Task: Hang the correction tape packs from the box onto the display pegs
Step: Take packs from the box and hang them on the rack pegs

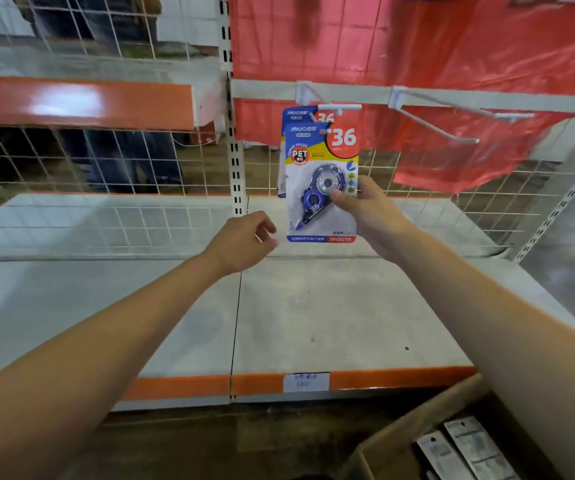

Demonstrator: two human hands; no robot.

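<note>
Straight ahead of you, on the left display peg (338, 107), the front correction tape pack (320, 183) hangs with its top hole over the peg's tip, and a second pack (294, 114) sits just behind it on the same peg, only its upper left edge showing. Your right hand (365, 209) pinches the front pack at its right edge, thumb pressed on the clear blister over the blue dispenser, the other fingers hidden behind the card. Your left hand (244, 240) hovers just to the lower left of that pack, near its bottom corner but not touching it; its fingers are loosely curled and hold nothing.

To the right, a second peg (459, 114) juts out from the same white rail (265, 90), bare of packs. Behind both pegs hangs a red plastic sheet (452, 46) over the wire mesh backing (140, 161).

Below your arms lies the pale shelf (314, 306) with its orange front edge and a small white label (306, 382). At the lower right corner, the cardboard box (417, 431) stands open under your right forearm, well apart from the pegs, with more packs (466, 445) lying in it back side up.
</note>
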